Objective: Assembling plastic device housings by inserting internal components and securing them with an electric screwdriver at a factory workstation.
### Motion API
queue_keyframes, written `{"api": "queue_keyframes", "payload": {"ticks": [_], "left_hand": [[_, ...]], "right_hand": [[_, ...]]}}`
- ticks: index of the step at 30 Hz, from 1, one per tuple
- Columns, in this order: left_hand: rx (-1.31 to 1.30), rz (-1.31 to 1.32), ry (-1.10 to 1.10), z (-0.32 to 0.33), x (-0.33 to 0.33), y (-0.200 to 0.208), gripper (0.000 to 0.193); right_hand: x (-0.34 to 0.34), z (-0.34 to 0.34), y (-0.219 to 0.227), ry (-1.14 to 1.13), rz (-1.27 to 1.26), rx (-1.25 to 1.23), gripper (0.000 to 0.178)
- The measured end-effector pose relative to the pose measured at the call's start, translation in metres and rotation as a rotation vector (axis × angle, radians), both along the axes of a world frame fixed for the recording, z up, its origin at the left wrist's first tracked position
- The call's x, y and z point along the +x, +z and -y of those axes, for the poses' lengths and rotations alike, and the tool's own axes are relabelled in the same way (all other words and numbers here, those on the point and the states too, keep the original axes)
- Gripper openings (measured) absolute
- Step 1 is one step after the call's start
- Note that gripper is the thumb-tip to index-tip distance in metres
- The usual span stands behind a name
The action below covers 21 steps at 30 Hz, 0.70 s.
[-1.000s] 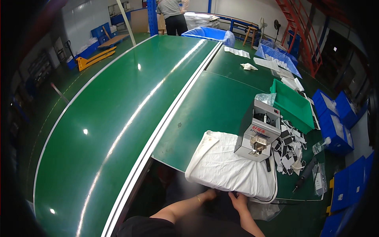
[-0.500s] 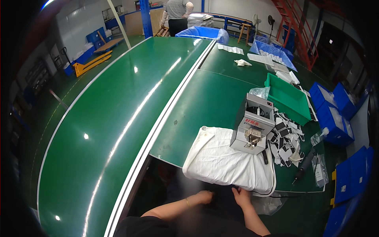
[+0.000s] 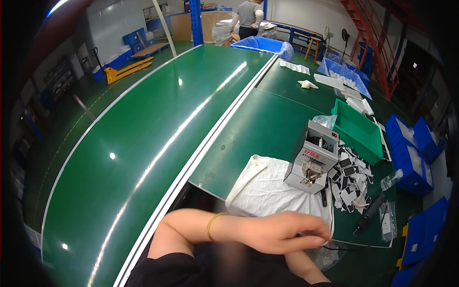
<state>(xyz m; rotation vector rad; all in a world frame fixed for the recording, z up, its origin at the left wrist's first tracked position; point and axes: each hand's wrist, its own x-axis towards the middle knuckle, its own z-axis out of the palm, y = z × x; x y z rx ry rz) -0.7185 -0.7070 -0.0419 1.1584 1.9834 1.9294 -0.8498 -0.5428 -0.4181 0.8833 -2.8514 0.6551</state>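
My left hand (image 3: 287, 232), with a yellow band on its wrist, reaches across to the right in front of the white cloth (image 3: 267, 186). Its fingers bend toward the thumb and the tips come close together; whatever they may hold does not show. Behind it, only the forearm of my right hand is visible, and its fingers are hidden. A grey box-shaped screw feeder (image 3: 313, 160) stands on the cloth's far right part. To its right lies a heap of small black and white flat pieces (image 3: 351, 177). A dark electric screwdriver (image 3: 368, 215) rests near the table's right side.
A green tray (image 3: 358, 131) sits behind the heap. A clear bag (image 3: 388, 220) lies beside the screwdriver. Blue bins (image 3: 406, 153) stand at the right. The long green conveyor (image 3: 143, 138) runs along the left. Far off, a person (image 3: 248, 19) stands by a blue-lined bin (image 3: 263, 45).
My left hand has risen from my lap and swung right, across my right forearm. My right hand has gone out of sight behind it. The whole view has shifted slightly.
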Motion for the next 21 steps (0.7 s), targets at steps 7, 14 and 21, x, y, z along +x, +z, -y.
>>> {"api": "queue_keyframes", "payload": {"ticks": [7,14,21], "left_hand": [[0.284,-0.098,-0.046,-0.055,0.005,0.103,0.026],[0.238,-0.318,0.071,-0.078,0.011,0.104,0.020],[-0.108,-0.695,0.005,-0.067,0.015,0.096,0.021]], "right_hand": [[-0.018,0.004,0.008,-0.032,0.006,0.009,0.068],[-0.051,-0.015,0.025,-0.145,-0.032,-0.004,0.068],[-0.072,-0.002,0.041,-0.194,-0.045,-0.053,0.069]]}}
